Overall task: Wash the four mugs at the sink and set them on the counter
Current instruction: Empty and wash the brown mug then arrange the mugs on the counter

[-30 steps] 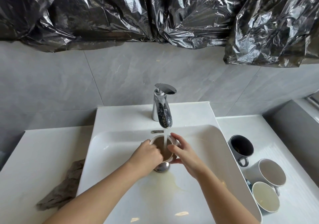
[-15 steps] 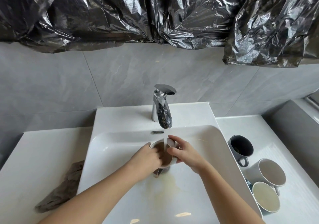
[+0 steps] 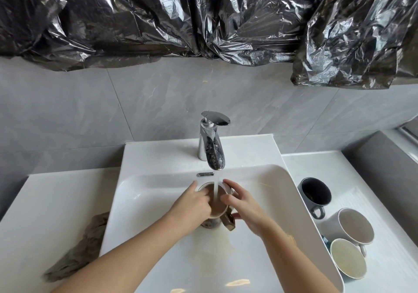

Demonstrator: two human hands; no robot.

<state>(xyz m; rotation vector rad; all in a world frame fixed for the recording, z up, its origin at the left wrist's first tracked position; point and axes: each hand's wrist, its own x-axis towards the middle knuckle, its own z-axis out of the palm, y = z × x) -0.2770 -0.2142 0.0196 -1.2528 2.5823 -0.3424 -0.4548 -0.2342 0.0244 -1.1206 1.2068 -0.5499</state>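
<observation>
Glossy ceramic mug [image 3: 214, 210], brown inside, under a thin water stream [image 3: 216, 183]; right hand [image 3: 247, 208] grip wrapped round its curved wall, left hand [image 3: 192, 205] grip curled over the rim.

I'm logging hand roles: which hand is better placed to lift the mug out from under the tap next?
Right, probably. The right hand spans the mug on its outside, from rim to handle side, which is a carrying grip. The left hand has its fingers inside the mug, under the running water.
</observation>
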